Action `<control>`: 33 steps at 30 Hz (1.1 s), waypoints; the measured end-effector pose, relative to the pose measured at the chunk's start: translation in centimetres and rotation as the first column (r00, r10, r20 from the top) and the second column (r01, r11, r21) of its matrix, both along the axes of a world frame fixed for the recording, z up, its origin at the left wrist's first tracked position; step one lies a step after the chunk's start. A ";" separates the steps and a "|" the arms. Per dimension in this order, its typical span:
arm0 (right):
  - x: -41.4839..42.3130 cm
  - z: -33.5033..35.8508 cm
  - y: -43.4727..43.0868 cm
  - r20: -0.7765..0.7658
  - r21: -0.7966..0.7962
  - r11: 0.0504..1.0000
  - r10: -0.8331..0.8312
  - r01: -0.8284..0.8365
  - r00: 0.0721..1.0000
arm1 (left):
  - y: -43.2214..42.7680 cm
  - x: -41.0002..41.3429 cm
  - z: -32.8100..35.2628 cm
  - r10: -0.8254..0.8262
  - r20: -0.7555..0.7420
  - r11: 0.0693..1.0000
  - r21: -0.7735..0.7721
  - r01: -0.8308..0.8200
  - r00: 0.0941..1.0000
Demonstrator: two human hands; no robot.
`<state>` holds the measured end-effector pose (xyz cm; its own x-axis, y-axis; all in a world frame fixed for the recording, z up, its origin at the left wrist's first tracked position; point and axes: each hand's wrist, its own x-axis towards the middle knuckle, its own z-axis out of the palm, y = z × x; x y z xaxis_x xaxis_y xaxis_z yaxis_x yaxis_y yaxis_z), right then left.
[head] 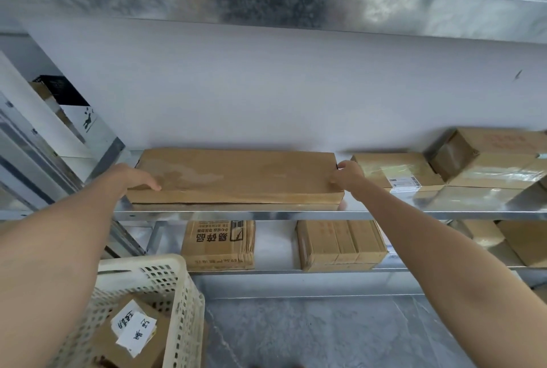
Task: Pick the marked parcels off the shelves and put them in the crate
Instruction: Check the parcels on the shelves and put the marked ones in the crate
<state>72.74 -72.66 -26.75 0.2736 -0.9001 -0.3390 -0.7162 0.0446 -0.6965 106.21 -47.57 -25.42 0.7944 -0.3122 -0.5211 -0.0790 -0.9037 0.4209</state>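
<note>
Fingers (150, 185) of L hand (133, 178) lie nearly straight on top of a long flat parcel (236, 175) at its L end, not wrapped round it; L arm reaches up & fwd. R arm likewise outstretched. R hand (349, 175) has fingers curled at the parcel's R end, prob. gripping the corner, tho blur hides the thumb. Parcel lies flat on the middle shelf (266, 215), front edge near the lip. White crate (165, 264) sits below-left w/ a labelled box (103, 341) inside.
</note>
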 end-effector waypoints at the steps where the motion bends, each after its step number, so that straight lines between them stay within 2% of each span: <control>1: -0.2 0.1 0.0 0.005 0.002 1.000 0.003 -0.003 1.000 | 0.1 0.0 -0.1 -0.010 -0.041 1.000 -0.009 0.009 0.999; 3: -0.7 0.1 0.1 0.007 -0.016 1.000 -0.009 0.009 1.000 | 0.1 0.2 -0.2 -0.011 -0.054 0.999 -0.037 0.009 0.999; 8: -0.9 0.4 0.2 0.148 0.003 0.995 -0.099 0.099 0.984 | 0.1 0.2 0.6 0.013 0.111 0.993 -0.118 0.000 0.994; 10: -0.8 0.7 0.1 0.229 0.010 0.988 -0.155 0.157 0.961 | -0.1 0.1 0.8 0.089 0.165 0.973 -0.224 -0.050 0.982; 13: -0.7 0.8 -0.1 0.321 0.012 0.979 -0.197 0.204 0.927 | -0.3 -0.3 0.6 0.251 0.167 0.897 -0.411 -0.164 0.954; 16: -0.2 1.1 0.0 0.433 0.037 0.961 -0.262 0.273 0.862 | -0.2 -0.6 0.0 0.325 0.086 0.813 -0.534 -0.231 0.942; 19: 0.0 1.3 0.4 0.518 0.145 0.942 -0.332 0.302 0.788 | -0.1 -1.1 -0.4 0.342 -0.070 0.733 -0.603 -0.313 0.937; 23: -0.2 1.2 0.1 0.520 0.207 0.947 -0.320 0.247 0.792 | -0.1 -1.1 0.3 0.339 -0.250 0.641 -0.644 -0.418 0.907; 26: 0.1 1.3 -0.1 0.508 0.208 0.947 -0.319 0.246 0.800 | 0.1 -0.6 0.5 0.337 -0.300 0.647 -0.614 -0.451 0.892; 33: 0.7 1.6 -0.3 0.493 0.138 0.927 -0.370 0.349 0.787 | 0.9 -0.8 0.7 0.348 -0.301 0.701 -0.546 -0.459 0.888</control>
